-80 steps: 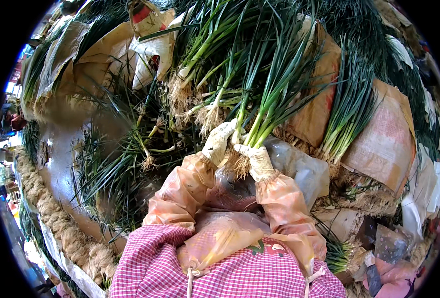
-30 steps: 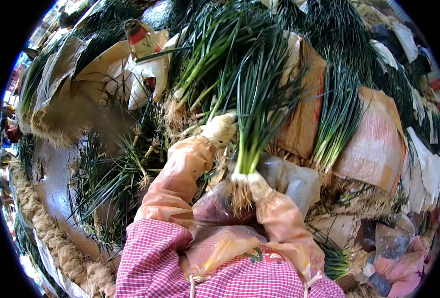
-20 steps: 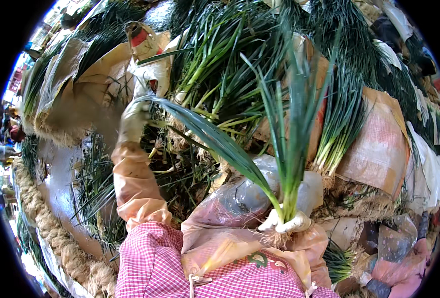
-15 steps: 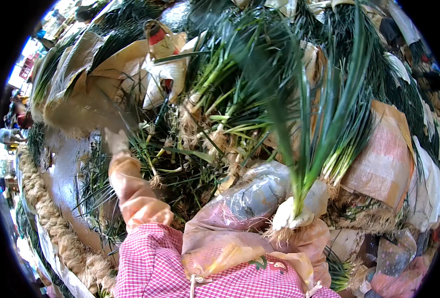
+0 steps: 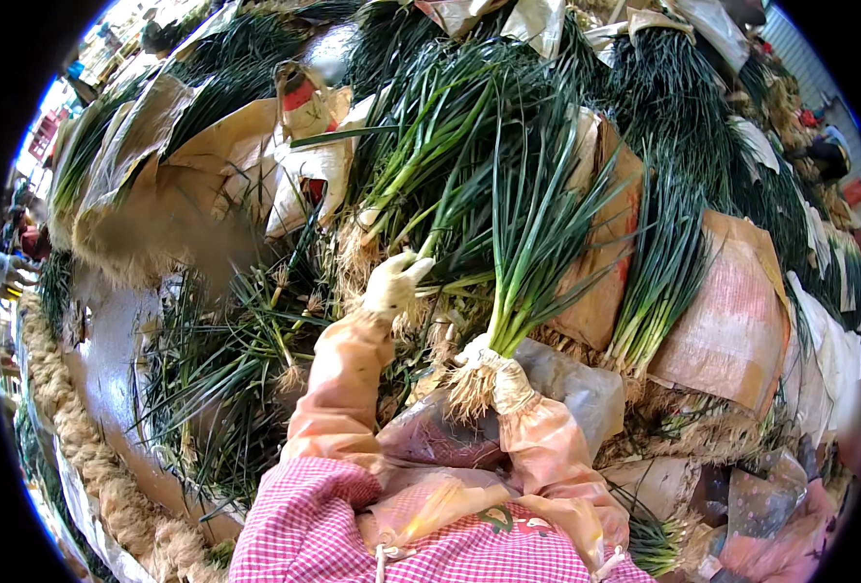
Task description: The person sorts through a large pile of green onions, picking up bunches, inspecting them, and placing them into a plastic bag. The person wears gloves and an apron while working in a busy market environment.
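My right hand [image 5: 508, 384], in a pale glove, is closed round the base of a bunch of green onions [image 5: 525, 291]. The leaves fan upward and the tangled roots hang over the near left side of the fist. To its left, my left hand [image 5: 391, 286], gloved too, reaches forward into the heap of green onions [image 5: 440, 146]. Its fingers close at the lower end of a green onion stalk [image 5: 437, 233], whose root end is hidden by the glove. Peach-coloured sleeve covers wrap both forearms.
Loose stalks and trimmings [image 5: 221, 379] lie to the left, beside a thick coiled ring [image 5: 110, 437]. A sorted bunch [image 5: 658, 282] leans at the right beside a woven sack [image 5: 726, 311]. Several more bundles [image 5: 668, 87] are stacked far off. A plastic sheet [image 5: 586, 384] lies near my right hand.
My left hand has swung from the far left toward the middle, onto the heap. My right hand has carried its bunch leftward and slightly away from me, and the leaves now spread wider.
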A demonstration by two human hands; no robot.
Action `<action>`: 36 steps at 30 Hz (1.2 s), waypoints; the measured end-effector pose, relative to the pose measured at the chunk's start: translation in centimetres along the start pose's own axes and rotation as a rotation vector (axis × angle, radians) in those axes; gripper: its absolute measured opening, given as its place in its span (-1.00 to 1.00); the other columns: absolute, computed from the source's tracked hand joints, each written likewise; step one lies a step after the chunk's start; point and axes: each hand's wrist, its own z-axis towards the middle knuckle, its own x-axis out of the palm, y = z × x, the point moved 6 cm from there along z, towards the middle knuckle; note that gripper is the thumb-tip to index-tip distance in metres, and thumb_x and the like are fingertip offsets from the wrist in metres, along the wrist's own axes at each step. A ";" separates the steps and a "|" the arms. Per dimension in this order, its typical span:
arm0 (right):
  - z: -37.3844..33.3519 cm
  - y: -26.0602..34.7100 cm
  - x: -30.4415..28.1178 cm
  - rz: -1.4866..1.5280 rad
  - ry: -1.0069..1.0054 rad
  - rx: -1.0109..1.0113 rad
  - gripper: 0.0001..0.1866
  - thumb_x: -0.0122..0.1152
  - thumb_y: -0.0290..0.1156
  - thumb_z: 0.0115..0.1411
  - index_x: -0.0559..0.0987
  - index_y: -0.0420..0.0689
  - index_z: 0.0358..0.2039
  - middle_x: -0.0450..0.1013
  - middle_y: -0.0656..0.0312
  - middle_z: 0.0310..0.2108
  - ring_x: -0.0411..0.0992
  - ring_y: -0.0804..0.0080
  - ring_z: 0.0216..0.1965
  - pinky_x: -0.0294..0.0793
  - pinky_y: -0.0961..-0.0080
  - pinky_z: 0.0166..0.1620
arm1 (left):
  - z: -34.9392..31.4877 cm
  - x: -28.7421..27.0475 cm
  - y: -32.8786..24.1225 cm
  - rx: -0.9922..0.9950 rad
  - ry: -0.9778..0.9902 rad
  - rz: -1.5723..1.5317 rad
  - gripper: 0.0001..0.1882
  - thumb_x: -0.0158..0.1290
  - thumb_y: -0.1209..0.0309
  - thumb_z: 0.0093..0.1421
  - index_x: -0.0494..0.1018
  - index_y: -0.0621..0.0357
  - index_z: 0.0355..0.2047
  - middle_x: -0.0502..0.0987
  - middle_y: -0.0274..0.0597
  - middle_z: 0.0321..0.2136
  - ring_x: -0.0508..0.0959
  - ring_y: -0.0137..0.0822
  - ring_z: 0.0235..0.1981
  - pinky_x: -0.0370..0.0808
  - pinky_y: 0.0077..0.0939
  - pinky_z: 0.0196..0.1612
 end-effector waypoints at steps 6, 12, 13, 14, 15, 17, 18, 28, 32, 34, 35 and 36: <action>-0.3 -1.1 -0.3 0.063 -0.148 0.171 -0.79 0.22 -0.51 0.01 0.50 -0.22 -0.29 0.46 0.26 -0.41 0.43 0.46 -0.36 0.41 0.57 -0.20 | -6.2 7.2 -3.0 0.113 0.370 -0.028 -0.77 -0.02 0.33 0.19 0.43 0.17 -0.21 0.49 -0.15 -0.43 0.46 -0.22 -0.49 0.44 -0.43 -0.38; -0.9 0.9 1.4 -0.072 -0.216 0.111 -0.79 0.26 -0.48 -0.02 0.50 -0.16 -0.32 0.42 0.36 -0.46 0.39 0.55 -0.42 0.37 0.64 -0.28 | -1.8 7.8 -4.3 0.287 -0.065 0.612 -0.75 -0.02 0.22 0.17 0.49 0.14 -0.34 0.51 -0.03 -0.53 0.52 -0.06 -0.47 0.45 -0.30 -0.37; -0.7 0.6 0.8 -0.176 -0.260 0.042 -0.80 0.27 -0.48 -0.02 0.51 -0.15 -0.33 0.42 0.37 -0.47 0.38 0.56 -0.44 0.36 0.64 -0.31 | -2.4 7.2 -4.2 0.313 -0.114 0.650 -0.73 -0.01 0.19 0.16 0.50 0.13 -0.36 0.52 -0.04 -0.54 0.53 -0.07 -0.48 0.45 -0.33 -0.38; -0.7 0.5 0.2 -0.180 -0.283 0.004 -0.80 0.27 -0.50 -0.03 0.51 -0.15 -0.34 0.42 0.37 -0.46 0.37 0.58 -0.44 0.35 0.65 -0.33 | -3.0 6.7 -4.3 0.337 -0.169 0.686 -0.72 0.01 0.17 0.15 0.51 0.13 -0.38 0.52 -0.05 -0.55 0.54 -0.09 -0.48 0.46 -0.35 -0.39; -0.9 0.3 0.5 -0.171 -0.292 -0.009 -0.80 0.28 -0.50 -0.04 0.51 -0.16 -0.34 0.42 0.37 -0.47 0.37 0.58 -0.45 0.35 0.65 -0.34 | -5.3 5.6 -5.8 0.464 -0.316 0.571 -0.70 0.02 0.15 0.15 0.54 0.12 -0.43 0.52 -0.06 -0.58 0.54 -0.13 -0.52 0.47 -0.38 -0.41; -1.0 0.3 0.8 -0.175 -0.310 0.001 -0.80 0.28 -0.51 -0.05 0.52 -0.17 -0.36 0.42 0.38 -0.50 0.37 0.58 -0.48 0.35 0.65 -0.37 | -6.2 3.8 -5.6 0.318 -0.255 0.479 -0.67 -0.02 0.14 0.17 0.53 0.15 -0.48 0.51 -0.06 -0.60 0.52 -0.10 -0.55 0.44 -0.38 -0.42; -1.0 0.2 0.7 -0.188 -0.322 0.022 -0.81 0.28 -0.51 -0.06 0.52 -0.17 -0.37 0.42 0.38 -0.52 0.37 0.58 -0.49 0.35 0.66 -0.38 | -6.6 3.1 -5.3 0.205 -0.212 0.444 -0.66 -0.03 0.14 0.18 0.52 0.16 -0.48 0.50 -0.05 -0.60 0.52 -0.09 -0.55 0.43 -0.37 -0.43; -0.4 -0.9 1.5 0.226 -0.032 0.076 -0.84 0.22 -0.49 -0.03 0.47 -0.20 -0.40 0.40 0.25 -0.56 0.39 0.45 -0.53 0.38 0.58 -0.44 | -2.3 6.6 6.1 -0.232 -0.004 -0.907 -0.84 -0.01 0.24 0.20 0.43 -0.02 -0.28 0.42 -0.44 -0.59 0.38 -0.54 -0.60 0.33 -0.62 -0.57; -0.7 0.0 1.2 0.184 0.007 0.007 -0.78 0.25 -0.38 0.00 0.47 -0.21 -0.38 0.39 0.26 -0.59 0.36 0.47 -0.58 0.35 0.60 -0.48 | 1.7 2.5 4.0 0.059 -0.170 -0.168 -0.78 -0.11 0.37 0.21 0.39 0.09 -0.15 0.45 -0.32 -0.48 0.38 -0.52 -0.53 0.35 -0.72 -0.50; -1.1 0.5 0.4 0.118 0.055 -0.055 -0.71 0.27 -0.32 -0.02 0.45 -0.21 -0.35 0.36 0.28 -0.61 0.33 0.52 -0.60 0.28 0.64 -0.52 | 1.2 -0.8 -2.9 -0.113 -0.322 -0.012 -0.70 -0.18 0.40 0.23 0.32 0.17 -0.03 0.49 -0.29 -0.41 0.44 -0.46 -0.47 0.41 -0.70 -0.45; -1.1 0.7 0.5 0.149 0.074 -0.056 -0.72 0.27 -0.32 -0.02 0.46 -0.20 -0.35 0.36 0.28 -0.61 0.33 0.53 -0.60 0.27 0.65 -0.52 | 1.1 -2.0 -4.6 0.111 -0.348 0.025 -0.54 -0.06 0.33 0.18 0.20 0.18 0.07 0.49 -0.17 -0.31 0.48 -0.36 -0.43 0.45 -0.61 -0.40; -1.1 0.5 0.7 0.186 0.092 -0.050 -0.72 0.27 -0.33 -0.02 0.46 -0.20 -0.35 0.36 0.29 -0.61 0.32 0.53 -0.60 0.27 0.66 -0.52 | 0.5 -3.6 -5.0 0.327 -0.374 0.065 -0.34 0.06 0.26 0.14 0.08 0.20 0.18 0.49 -0.06 -0.20 0.53 -0.26 -0.38 0.49 -0.52 -0.34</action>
